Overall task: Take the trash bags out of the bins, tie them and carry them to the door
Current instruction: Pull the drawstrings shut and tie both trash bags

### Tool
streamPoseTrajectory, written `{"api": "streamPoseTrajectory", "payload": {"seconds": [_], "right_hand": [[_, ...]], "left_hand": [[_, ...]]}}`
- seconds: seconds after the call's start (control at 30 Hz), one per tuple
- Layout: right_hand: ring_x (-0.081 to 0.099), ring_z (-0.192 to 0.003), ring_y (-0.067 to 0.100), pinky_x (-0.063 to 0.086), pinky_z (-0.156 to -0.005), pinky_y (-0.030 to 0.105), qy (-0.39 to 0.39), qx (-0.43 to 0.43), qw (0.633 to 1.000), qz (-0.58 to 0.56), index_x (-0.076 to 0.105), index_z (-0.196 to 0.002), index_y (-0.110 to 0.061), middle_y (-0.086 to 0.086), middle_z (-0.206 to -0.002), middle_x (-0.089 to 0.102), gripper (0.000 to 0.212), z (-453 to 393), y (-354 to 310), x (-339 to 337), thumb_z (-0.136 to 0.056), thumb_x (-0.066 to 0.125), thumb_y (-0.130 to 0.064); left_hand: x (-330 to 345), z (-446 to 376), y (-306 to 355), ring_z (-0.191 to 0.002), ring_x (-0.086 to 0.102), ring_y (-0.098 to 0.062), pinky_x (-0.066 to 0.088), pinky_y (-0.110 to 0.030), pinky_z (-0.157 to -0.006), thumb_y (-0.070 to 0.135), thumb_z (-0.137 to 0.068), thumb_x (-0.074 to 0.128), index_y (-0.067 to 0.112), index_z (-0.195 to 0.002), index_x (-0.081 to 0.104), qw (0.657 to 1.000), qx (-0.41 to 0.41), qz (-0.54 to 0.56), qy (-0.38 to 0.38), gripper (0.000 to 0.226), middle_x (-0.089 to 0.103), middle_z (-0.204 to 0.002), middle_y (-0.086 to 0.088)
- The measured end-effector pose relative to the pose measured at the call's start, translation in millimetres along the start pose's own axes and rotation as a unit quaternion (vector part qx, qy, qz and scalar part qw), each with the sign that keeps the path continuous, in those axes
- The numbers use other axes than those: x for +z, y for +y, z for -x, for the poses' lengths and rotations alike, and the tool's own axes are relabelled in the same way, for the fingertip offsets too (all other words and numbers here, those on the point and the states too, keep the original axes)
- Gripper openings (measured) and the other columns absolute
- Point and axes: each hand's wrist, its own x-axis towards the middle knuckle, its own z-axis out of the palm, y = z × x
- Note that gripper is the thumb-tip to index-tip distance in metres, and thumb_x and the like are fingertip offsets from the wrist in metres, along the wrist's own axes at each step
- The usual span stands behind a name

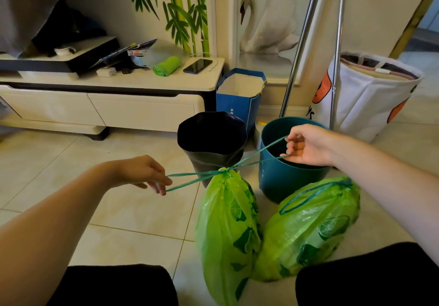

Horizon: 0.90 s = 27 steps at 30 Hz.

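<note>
Two green trash bags stand on the tiled floor between my knees. The left bag [225,229] is upright, its mouth gathered tight by green drawstrings [202,175]. My left hand [145,172] pinches one drawstring loop out to the left. My right hand [306,145] grips the other loop, pulled taut up to the right over the teal bin [292,179]. The right bag [311,227] leans on its side, its drawstring slack. A black bin [211,139] stands behind the left bag; neither bin holds a green bag.
A low white TV cabinet [114,96] at left carries a phone [197,65] and a green bag roll [167,66]. A blue paper bag [240,96], two mop poles [337,51] and a white laundry basket [365,96] stand behind the bins. A doorway opens at far right.
</note>
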Motion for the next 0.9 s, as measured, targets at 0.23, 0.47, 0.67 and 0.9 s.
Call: {"api": "streamPoseTrajectory", "payload": {"seconds": [0.23,0.47,0.67,0.9], "right_hand": [[0.046,-0.056,0.016,0.046,-0.049,0.023,-0.025,-0.065,0.996,-0.054,0.056,-0.077,-0.007,0.007,-0.068,0.050,0.012,16.2,-9.2,9.0,-0.087,0.050,-0.007],[0.051,-0.061,0.015,0.044,-0.059,0.026,-0.062,-0.217,0.974,0.016,0.066,-0.087,-0.004,0.006,-0.070,0.054,0.011,58.4,-17.4,39.5,-0.090,0.055,-0.004],[0.057,-0.055,0.008,0.049,-0.057,0.024,0.024,-0.405,0.891,0.204,0.068,-0.078,-0.019,-0.001,-0.067,0.065,0.010,73.7,-13.4,51.4,-0.084,0.066,-0.012],[0.064,-0.065,0.005,0.050,-0.061,0.012,0.086,-0.512,0.785,0.339,0.071,-0.081,-0.023,-0.007,-0.073,0.069,0.001,80.8,-7.1,53.3,-0.081,0.070,-0.023]], "left_hand": [[-5.4,5.4,29.4,-0.084,0.067,-0.027,0.053,-0.037,-0.094,0.033,-0.062,0.081,0.009,-0.059,0.056,0.914,0.169,0.367,0.045,0.035,0.056,-0.060,-0.008],[11.7,9.1,103.1,-0.054,0.044,-0.011,0.047,-0.024,-0.059,0.026,-0.084,0.056,0.015,-0.069,0.054,0.781,0.216,0.586,-0.017,0.019,0.052,-0.069,0.002],[45.5,3.3,151.5,-0.089,0.074,-0.020,0.057,-0.030,-0.084,0.018,-0.095,0.050,0.009,-0.083,0.062,0.819,0.173,0.546,-0.009,0.020,0.076,-0.095,-0.010],[58.9,0.8,173.6,-0.087,0.070,-0.019,0.050,-0.029,-0.088,0.027,-0.096,0.050,0.009,-0.087,0.070,0.835,0.133,0.533,0.040,0.028,0.076,-0.082,-0.006]]}}
